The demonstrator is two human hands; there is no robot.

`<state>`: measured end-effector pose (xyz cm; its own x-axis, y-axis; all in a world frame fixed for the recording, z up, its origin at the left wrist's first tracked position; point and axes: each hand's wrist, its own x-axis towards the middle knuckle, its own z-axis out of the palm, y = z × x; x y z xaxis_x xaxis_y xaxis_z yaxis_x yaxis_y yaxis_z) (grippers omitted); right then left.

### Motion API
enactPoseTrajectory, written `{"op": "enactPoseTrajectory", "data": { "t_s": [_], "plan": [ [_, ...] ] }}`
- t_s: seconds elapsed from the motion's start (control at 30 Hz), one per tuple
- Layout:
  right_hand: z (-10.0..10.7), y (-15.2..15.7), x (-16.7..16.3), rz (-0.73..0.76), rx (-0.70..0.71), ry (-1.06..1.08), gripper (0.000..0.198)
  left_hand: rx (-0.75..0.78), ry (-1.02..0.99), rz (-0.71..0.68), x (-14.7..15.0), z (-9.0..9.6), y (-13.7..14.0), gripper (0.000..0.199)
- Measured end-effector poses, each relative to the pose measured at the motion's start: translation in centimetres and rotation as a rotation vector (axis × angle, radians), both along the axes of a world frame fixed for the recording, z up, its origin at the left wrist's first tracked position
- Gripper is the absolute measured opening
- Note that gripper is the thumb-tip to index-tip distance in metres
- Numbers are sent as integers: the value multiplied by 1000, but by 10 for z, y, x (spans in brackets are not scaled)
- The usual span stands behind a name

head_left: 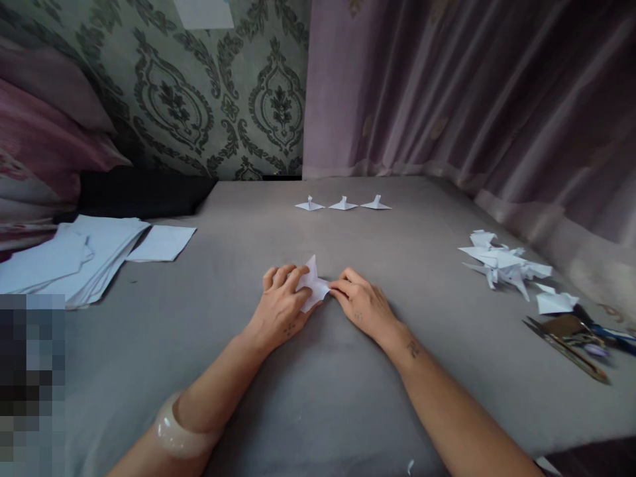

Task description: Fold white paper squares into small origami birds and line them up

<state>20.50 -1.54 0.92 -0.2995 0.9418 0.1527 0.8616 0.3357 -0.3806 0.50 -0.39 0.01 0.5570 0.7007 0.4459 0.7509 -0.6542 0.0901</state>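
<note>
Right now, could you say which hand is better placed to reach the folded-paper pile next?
Probably the right hand, nearer the pile and pinching only one corner; the left hand grips the paper.

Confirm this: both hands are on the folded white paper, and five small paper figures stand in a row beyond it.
Wrong count: the head view shows three small paper figures in that row, not five. The left hand and right hand are indeed on the folded white paper.
</note>
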Motion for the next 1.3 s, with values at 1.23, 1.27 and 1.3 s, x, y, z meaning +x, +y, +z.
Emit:
{"op": "enactPoseTrajectory", "data": {
  "t_s": [1.23, 1.27, 1.3],
  "plan": [
    [-3, -1, -10, -125, -88, 107, 20, -129, -39, 148, 5, 6, -3, 26],
    [-4, -1, -12, -146, -80, 100, 19, -130, -49, 161, 6, 5, -2, 25],
    [-5, -1, -13, -162, -71, 91, 17, -129, -60, 173, 7, 4, -1, 24]
  ]
}}
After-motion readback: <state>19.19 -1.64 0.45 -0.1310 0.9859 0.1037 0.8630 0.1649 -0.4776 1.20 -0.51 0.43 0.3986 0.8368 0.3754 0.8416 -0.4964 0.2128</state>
